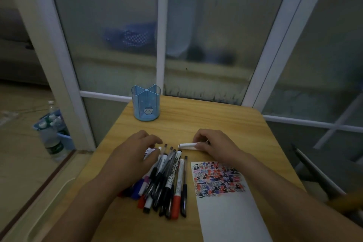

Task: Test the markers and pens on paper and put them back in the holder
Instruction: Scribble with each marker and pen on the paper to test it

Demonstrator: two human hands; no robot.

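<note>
Around the desk

A wooden table [206, 116] stands against frosted glass panels [216, 35] in white frames. On the floor to the left, a blue basket [65, 135] holds plastic water bottles [52, 139]. A blurred blue shape [129, 37] shows behind the glass.

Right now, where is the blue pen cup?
In the head view, the blue pen cup stands upright at the table's far left corner, near the window, beyond the left hand and the pile of pens.
</note>
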